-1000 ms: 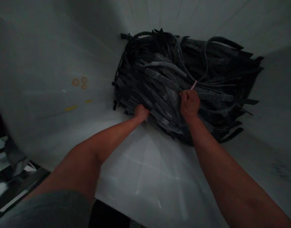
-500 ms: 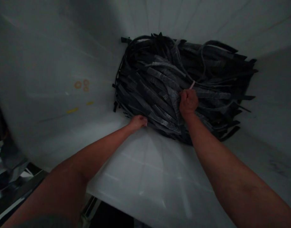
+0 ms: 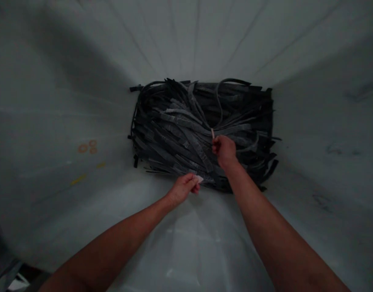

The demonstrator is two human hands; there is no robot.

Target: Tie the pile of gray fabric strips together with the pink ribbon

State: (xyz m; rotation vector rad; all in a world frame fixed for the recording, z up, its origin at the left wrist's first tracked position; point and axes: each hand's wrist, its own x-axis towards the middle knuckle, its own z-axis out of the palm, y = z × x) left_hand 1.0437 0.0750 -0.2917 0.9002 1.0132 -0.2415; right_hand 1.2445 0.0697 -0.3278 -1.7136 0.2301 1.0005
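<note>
A bundle of dark, flat rubber-like strips [image 3: 164, 146] lies at the bottom of a deep whitish bin [image 3: 186, 243]. Around its middle is a pale pinkish tie [image 3: 212, 133], which gathers the strips there. My right hand [image 3: 225, 151] is closed, its fingertips pinched on the lower part of this tie. Near the bundle's front edge, my left hand [image 3: 184, 188] pinches a small whitish piece [image 3: 200, 179] between thumb and fingers. Whether that piece joins the tie cannot be seen.
Tall, sloping walls of the bin surround the bundle on all sides. Orange ring marks [image 3: 87, 147] and yellow dashes [image 3: 78, 179] show on the left wall, dark scribbles [image 3: 322, 202] on the right. Beyond the rim at bottom left are blurred pale objects [image 3: 18, 282].
The view has shifted, so the bundle appears lower and further left. My left hand has moved right along the bundle's front edge, and the whitish piece now shows clearly in its fingers.
</note>
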